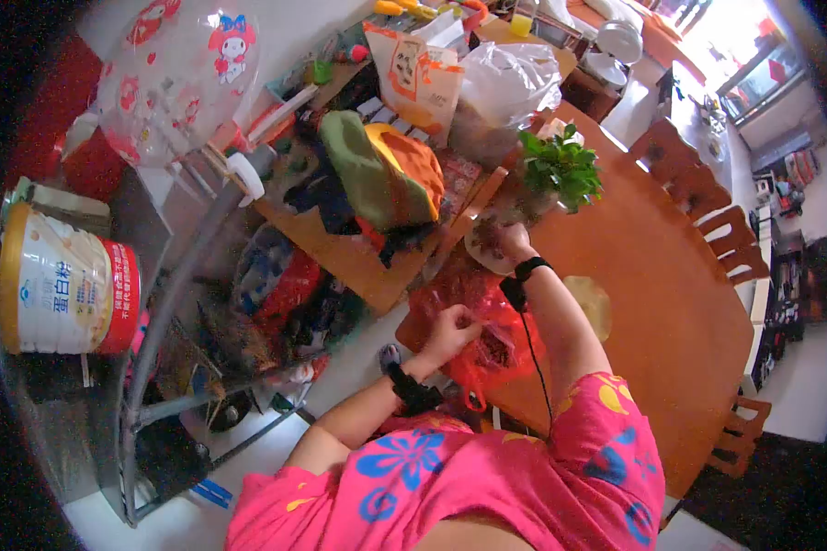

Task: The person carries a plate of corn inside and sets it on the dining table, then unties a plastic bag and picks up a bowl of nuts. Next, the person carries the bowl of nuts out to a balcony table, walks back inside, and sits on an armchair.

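Observation:
A red plastic bag (pixel 515 344) lies open at the table's near edge, with dark small contents inside that I cannot identify. My left hand (pixel 452 338) is over the bag's left side, its thumb and fingers drawn together; whatever they pinch is too small to name. Beyond the bag is a pale bowl (pixel 476 246) holding small dark pieces. My right hand (pixel 516 242) reaches down into this bowl with its fingers closed, and their tips are hidden. Both wrists wear black bands, and a cable hangs from the right one.
A leafy green plant (pixel 560 167) stands behind the bowl on the wooden table (pixel 652 303). A yellowish translucent piece (pixel 588 308) lies right of my arm. Left are a green and orange cloth hat (pixel 381 170), a metal-framed rack (pixel 156 358) and a white tub (pixel 64 285). Chairs (pixel 680 165) line the far side.

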Demonstrator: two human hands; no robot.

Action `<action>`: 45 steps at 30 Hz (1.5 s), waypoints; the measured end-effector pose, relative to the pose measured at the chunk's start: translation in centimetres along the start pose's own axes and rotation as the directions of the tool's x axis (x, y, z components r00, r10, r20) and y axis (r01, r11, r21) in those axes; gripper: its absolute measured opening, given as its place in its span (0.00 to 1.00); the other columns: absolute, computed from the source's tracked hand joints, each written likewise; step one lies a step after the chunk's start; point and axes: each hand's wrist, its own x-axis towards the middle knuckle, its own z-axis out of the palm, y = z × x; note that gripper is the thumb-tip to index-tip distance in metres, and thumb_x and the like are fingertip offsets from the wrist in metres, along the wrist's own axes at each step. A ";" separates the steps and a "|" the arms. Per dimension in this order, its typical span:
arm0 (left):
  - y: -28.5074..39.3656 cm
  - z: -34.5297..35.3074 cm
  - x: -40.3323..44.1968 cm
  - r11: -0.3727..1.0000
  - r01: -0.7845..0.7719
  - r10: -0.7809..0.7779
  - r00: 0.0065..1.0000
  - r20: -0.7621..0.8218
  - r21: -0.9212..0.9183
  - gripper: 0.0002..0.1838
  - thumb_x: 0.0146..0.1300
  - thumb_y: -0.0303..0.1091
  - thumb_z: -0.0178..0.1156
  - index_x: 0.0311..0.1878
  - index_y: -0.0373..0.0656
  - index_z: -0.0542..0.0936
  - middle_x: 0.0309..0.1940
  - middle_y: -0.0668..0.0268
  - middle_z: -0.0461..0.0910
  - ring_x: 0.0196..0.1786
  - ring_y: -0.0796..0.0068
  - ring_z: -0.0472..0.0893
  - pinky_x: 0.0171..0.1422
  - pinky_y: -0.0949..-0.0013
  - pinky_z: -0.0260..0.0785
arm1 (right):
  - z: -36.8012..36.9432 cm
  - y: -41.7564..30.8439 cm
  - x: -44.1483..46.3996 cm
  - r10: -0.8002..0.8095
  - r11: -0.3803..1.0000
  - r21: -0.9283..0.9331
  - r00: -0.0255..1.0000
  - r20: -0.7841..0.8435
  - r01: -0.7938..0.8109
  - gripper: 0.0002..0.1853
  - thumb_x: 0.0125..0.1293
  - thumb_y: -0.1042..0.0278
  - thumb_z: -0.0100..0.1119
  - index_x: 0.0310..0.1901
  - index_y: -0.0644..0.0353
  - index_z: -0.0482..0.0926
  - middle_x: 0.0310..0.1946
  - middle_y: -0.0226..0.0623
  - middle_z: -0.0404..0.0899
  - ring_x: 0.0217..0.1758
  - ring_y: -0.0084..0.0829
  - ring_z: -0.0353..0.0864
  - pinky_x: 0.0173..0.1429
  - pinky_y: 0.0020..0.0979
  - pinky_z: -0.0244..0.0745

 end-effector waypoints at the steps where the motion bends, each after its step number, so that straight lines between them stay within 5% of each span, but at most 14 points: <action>1: -0.1 -0.1 -0.4 1.000 0.006 -0.006 1.000 -0.003 0.005 0.10 0.56 0.34 0.67 0.33 0.37 0.79 0.25 0.68 0.81 0.29 0.81 0.78 0.34 0.73 0.71 | 0.5 3.1 3.6 -0.066 0.998 -0.024 0.998 0.021 0.066 0.19 0.62 0.56 0.59 0.45 0.64 0.81 0.40 0.43 0.83 0.44 0.38 0.82 0.44 0.36 0.77; 5: -1.3 0.1 -0.7 0.996 0.059 -0.059 0.998 0.002 -0.064 0.11 0.56 0.35 0.67 0.32 0.37 0.79 0.24 0.67 0.81 0.28 0.80 0.78 0.33 0.72 0.71 | 0.4 5.1 5.7 -0.099 0.993 -0.062 0.995 -0.004 0.099 0.20 0.61 0.58 0.63 0.49 0.64 0.77 0.34 0.35 0.81 0.31 0.28 0.80 0.25 0.30 0.79; 9: -0.5 0.1 -0.5 0.999 0.044 -0.044 0.999 0.032 -0.015 0.11 0.57 0.36 0.66 0.31 0.37 0.79 0.24 0.66 0.81 0.27 0.80 0.78 0.33 0.72 0.70 | -1.5 2.3 0.7 -0.174 0.914 0.374 0.985 0.015 0.155 0.18 0.61 0.59 0.64 0.46 0.66 0.80 0.40 0.37 0.83 0.40 0.32 0.82 0.44 0.32 0.77; 13: -2.8 0.5 -0.2 0.994 -0.096 0.097 0.995 -0.003 0.051 0.10 0.58 0.35 0.64 0.33 0.36 0.78 0.23 0.65 0.80 0.27 0.80 0.78 0.32 0.72 0.70 | -4.3 0.7 -4.8 -0.269 0.874 0.423 0.963 0.012 0.239 0.19 0.65 0.60 0.60 0.51 0.65 0.76 0.39 0.31 0.80 0.36 0.23 0.78 0.38 0.24 0.75; 19: -0.7 0.3 -0.2 0.972 0.079 -0.048 0.989 0.142 -0.220 0.09 0.59 0.33 0.60 0.36 0.37 0.76 0.23 0.65 0.77 0.25 0.79 0.78 0.31 0.71 0.70 | -6.6 -0.8 -20.5 -0.417 0.905 0.216 0.869 0.267 0.367 0.14 0.66 0.59 0.58 0.41 0.63 0.80 0.32 0.28 0.81 0.35 0.18 0.77 0.38 0.23 0.72; 22: -0.8 0.8 0.1 0.997 -0.074 0.075 0.991 0.111 -0.008 0.08 0.57 0.32 0.60 0.33 0.38 0.76 0.25 0.62 0.79 0.28 0.73 0.79 0.35 0.68 0.71 | -5.0 0.7 -27.7 -0.365 0.931 0.183 0.779 0.510 0.316 0.13 0.64 0.60 0.60 0.39 0.62 0.80 0.29 0.29 0.80 0.35 0.19 0.77 0.38 0.26 0.72; 23: -0.7 1.0 0.3 0.955 -0.258 0.246 0.965 0.095 0.148 0.08 0.56 0.32 0.60 0.32 0.38 0.76 0.26 0.60 0.80 0.30 0.70 0.80 0.36 0.67 0.71 | -5.1 5.2 -25.7 -0.261 0.810 -0.298 0.765 0.589 0.506 0.18 0.59 0.76 0.60 0.52 0.65 0.76 0.48 0.35 0.79 0.46 0.30 0.78 0.50 0.28 0.74; 25: 0.1 1.2 -0.1 0.947 -0.276 0.259 0.959 0.116 0.163 0.07 0.54 0.32 0.60 0.32 0.38 0.77 0.27 0.58 0.80 0.32 0.65 0.81 0.37 0.64 0.71 | -3.2 3.3 -29.5 -0.270 0.927 0.325 0.934 0.235 0.187 0.25 0.52 0.79 0.62 0.55 0.63 0.74 0.53 0.35 0.76 0.51 0.29 0.76 0.55 0.29 0.72; 28: 2.8 1.3 -1.2 0.929 -0.262 0.223 0.960 0.170 0.262 0.07 0.54 0.33 0.60 0.33 0.39 0.77 0.27 0.58 0.80 0.32 0.63 0.80 0.37 0.63 0.71 | -4.8 0.7 -31.9 -0.685 0.726 -0.136 0.728 -0.045 0.674 0.16 0.59 0.72 0.56 0.50 0.63 0.77 0.44 0.46 0.81 0.49 0.49 0.78 0.52 0.37 0.73; 31: 3.0 1.8 -1.5 0.904 -0.311 0.258 0.944 0.205 0.295 0.08 0.53 0.33 0.61 0.32 0.40 0.77 0.27 0.59 0.80 0.32 0.62 0.80 0.37 0.62 0.71 | -6.9 -0.1 -32.8 -0.649 0.734 -0.213 0.758 0.064 0.645 0.20 0.58 0.75 0.55 0.55 0.63 0.74 0.48 0.48 0.79 0.54 0.45 0.77 0.56 0.35 0.71; 32: 3.1 1.9 -1.6 0.899 -0.319 0.267 0.942 0.202 0.301 0.08 0.54 0.34 0.61 0.32 0.39 0.77 0.27 0.59 0.80 0.32 0.62 0.80 0.37 0.62 0.71 | -5.8 -0.3 -33.4 -0.659 0.733 0.215 0.752 -0.009 0.645 0.18 0.58 0.76 0.54 0.52 0.63 0.76 0.47 0.47 0.80 0.53 0.38 0.78 0.55 0.33 0.71; 36: 3.9 1.9 -2.1 0.895 -0.334 0.278 0.936 0.214 0.297 0.08 0.54 0.35 0.61 0.31 0.40 0.76 0.25 0.59 0.79 0.31 0.62 0.80 0.38 0.62 0.71 | -5.0 9.3 -26.0 -0.540 0.798 0.271 0.838 -0.072 0.538 0.16 0.60 0.75 0.54 0.51 0.63 0.77 0.47 0.45 0.80 0.49 0.32 0.79 0.53 0.31 0.72; 40: 4.8 2.2 -3.9 0.907 -0.208 0.119 0.961 0.249 0.367 0.15 0.54 0.39 0.63 0.39 0.40 0.74 0.29 0.57 0.78 0.35 0.62 0.80 0.39 0.62 0.72 | -5.1 9.7 -26.0 -0.510 0.857 -0.135 0.857 -0.078 0.497 0.12 0.61 0.70 0.57 0.46 0.63 0.79 0.41 0.43 0.81 0.43 0.31 0.79 0.48 0.31 0.73; 45: 1.3 4.3 -6.3 0.407 -0.383 0.173 0.924 0.342 0.829 0.34 0.51 0.50 0.67 0.51 0.38 0.64 0.41 0.54 0.77 0.43 0.58 0.79 0.42 0.58 0.74 | -5.0 9.8 -26.0 -0.428 0.903 -0.111 0.848 -0.312 0.415 0.11 0.63 0.67 0.57 0.42 0.64 0.78 0.35 0.38 0.82 0.37 0.28 0.79 0.44 0.31 0.73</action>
